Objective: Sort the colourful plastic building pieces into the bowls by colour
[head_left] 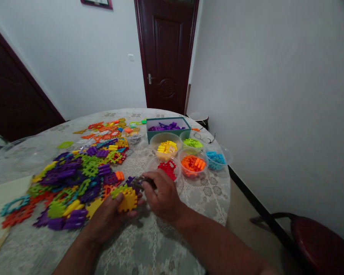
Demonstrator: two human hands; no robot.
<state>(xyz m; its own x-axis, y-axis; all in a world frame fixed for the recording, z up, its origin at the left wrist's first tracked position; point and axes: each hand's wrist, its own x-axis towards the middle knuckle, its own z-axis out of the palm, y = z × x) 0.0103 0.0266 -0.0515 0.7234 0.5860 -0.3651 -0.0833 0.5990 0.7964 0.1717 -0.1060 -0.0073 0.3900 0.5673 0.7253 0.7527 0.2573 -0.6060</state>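
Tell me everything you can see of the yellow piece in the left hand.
The yellow piece is bright, opaque plastic with a toothed, gear-like outline; its full shape is partly hidden. It rests in the fingers of the left hand, held above the table rather than lying on it, with the thumb against its left side. A green piece touches its upper left edge, though I cannot tell whether the two are joined. It looks undamaged where visible.

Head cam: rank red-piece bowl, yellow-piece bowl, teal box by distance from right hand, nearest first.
1. Clear bowl of red pieces, directly ahead of the right hand.
2. Clear bowl of yellow pieces, just beyond it.
3. Teal box of purple pieces, farthest, toward the table's far edge.
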